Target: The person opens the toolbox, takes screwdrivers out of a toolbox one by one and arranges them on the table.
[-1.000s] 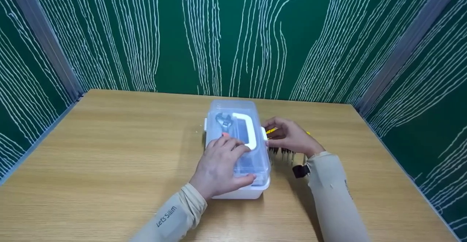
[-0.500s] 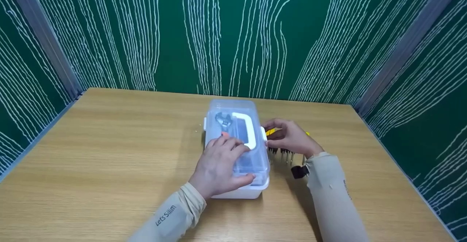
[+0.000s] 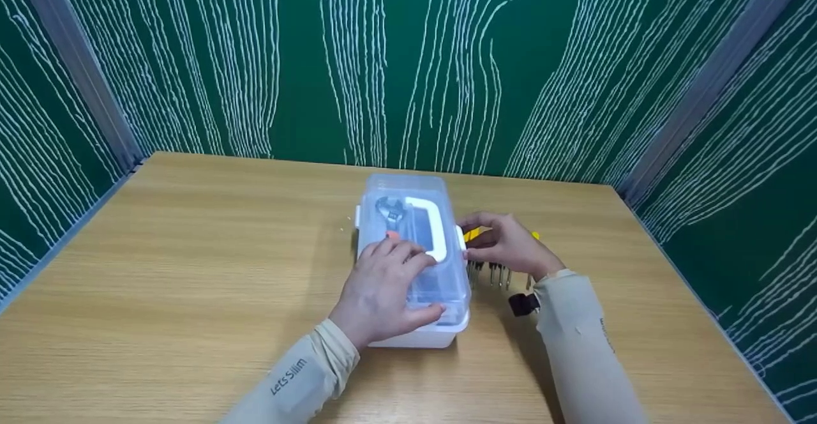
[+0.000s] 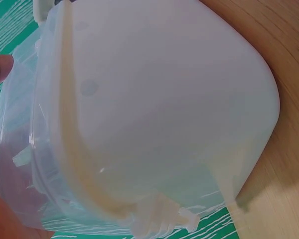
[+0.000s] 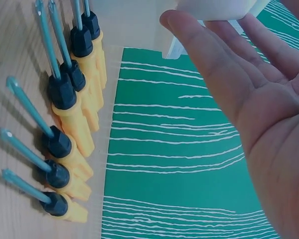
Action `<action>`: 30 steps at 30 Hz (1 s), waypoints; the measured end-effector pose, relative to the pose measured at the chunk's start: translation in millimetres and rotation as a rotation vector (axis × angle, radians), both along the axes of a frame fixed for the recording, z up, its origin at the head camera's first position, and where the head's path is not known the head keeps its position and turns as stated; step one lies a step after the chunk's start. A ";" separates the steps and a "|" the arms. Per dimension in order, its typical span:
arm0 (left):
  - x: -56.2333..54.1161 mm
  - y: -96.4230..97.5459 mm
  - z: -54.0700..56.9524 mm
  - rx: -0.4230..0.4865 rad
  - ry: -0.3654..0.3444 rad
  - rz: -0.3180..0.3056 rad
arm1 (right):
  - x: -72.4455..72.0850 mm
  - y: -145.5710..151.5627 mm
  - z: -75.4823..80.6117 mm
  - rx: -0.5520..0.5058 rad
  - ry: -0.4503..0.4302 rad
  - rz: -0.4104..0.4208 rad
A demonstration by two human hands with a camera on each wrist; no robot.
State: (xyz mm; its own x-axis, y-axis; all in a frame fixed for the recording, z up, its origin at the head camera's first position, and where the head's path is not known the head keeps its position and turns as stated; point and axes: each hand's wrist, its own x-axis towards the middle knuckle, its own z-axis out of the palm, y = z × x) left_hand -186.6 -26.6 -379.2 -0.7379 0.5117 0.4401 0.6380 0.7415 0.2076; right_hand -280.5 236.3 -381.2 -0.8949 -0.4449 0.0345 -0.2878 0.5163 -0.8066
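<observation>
A toolbox with a white base and a clear lid stands on the table, its lid down. My left hand rests on the near part of the lid, fingers spread and thumb out to the side. Under the lid, beside the white carrying handle, lies an adjustable wrench with an orange grip, partly covered by my left fingers. At the box's right side my right hand holds the white latch between thumb and curled fingers. The right wrist view shows the thumb tip right at this latch.
Several screwdrivers with yellow handles and black collars lie in a row on the table right of the box, partly hidden by my right hand in the head view. A second latch is on the box's left side. Green walls stand behind the table.
</observation>
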 end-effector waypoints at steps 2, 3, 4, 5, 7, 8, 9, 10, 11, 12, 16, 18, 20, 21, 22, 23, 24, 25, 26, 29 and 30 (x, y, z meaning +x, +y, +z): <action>-0.4 0.4 -0.1 0.001 0.005 -0.002 | -0.3 0.3 -0.4 -0.001 -0.011 0.002; -0.5 0.5 -0.2 0.003 0.008 -0.003 | -0.3 0.5 -0.5 0.000 -0.012 0.003; -0.7 0.6 -0.3 0.004 0.011 -0.004 | -0.3 0.5 -0.8 0.002 -0.012 0.004; -0.7 0.6 -0.5 0.004 0.012 -0.004 | -0.4 0.6 -1.0 0.004 -0.012 0.005; -0.8 0.5 -0.6 0.003 0.013 -0.003 | -1.0 0.5 -2.4 0.007 -0.010 0.006; -0.6 0.4 -0.7 0.003 0.010 -0.002 | -1.3 0.4 -3.2 0.013 -0.009 0.005; -0.5 0.3 -0.7 0.003 0.008 -0.001 | -1.6 0.0 -4.2 0.019 -0.010 0.009; -0.3 0.2 -0.7 0.002 0.006 0.000 | -2.0 -0.6 -5.3 0.026 -0.014 0.013; -0.1 0.2 -0.6 0.001 0.004 0.002 | -2.6 -1.1 -6.6 0.032 -0.017 0.017; 0.1 0.2 -0.5 0.001 0.002 0.002 | -3.1 -1.5 -8.0 0.037 -0.021 0.019; 0.6 0.7 -0.7 0.007 0.005 0.000 | -3.7 -2.6 -11.7 0.044 -0.037 0.017; 0.3 1.1 -1.2 0.012 0.022 -0.003 | -3.4 -2.5 -12.5 0.030 -0.052 0.005; -0.1 1.4 -2.0 0.017 0.039 -0.008 | -2.9 -2.7 -12.8 0.022 -0.069 -0.005; -0.3 1.6 -2.4 0.021 0.045 -0.010 | -2.8 -2.9 -12.9 0.020 -0.077 -0.012; -0.6 1.5 -2.8 0.026 0.048 -0.013 | -2.7 -3.2 -12.8 0.017 -0.083 -0.016; -0.9 1.4 -3.1 0.029 0.051 -0.014 | -2.9 -3.9 -12.9 0.014 -0.092 -0.025; -1.0 1.4 -3.2 0.033 0.049 -0.014 | -3.0 -4.3 -12.9 0.016 -0.095 -0.032; -1.2 1.2 -3.2 0.037 0.045 -0.014 | -3.1 -4.8 -12.8 0.017 -0.097 -0.040; -1.4 1.0 -3.1 0.041 0.042 -0.014 | -3.3 -5.4 -12.7 0.016 -0.101 -0.046; -1.9 1.0 -2.7 0.049 0.038 -0.008 | -3.9 -7.2 -12.3 0.005 -0.113 -0.071; -2.0 1.2 -2.7 0.054 0.038 -0.006 | -4.3 -7.2 -12.2 0.002 -0.115 -0.078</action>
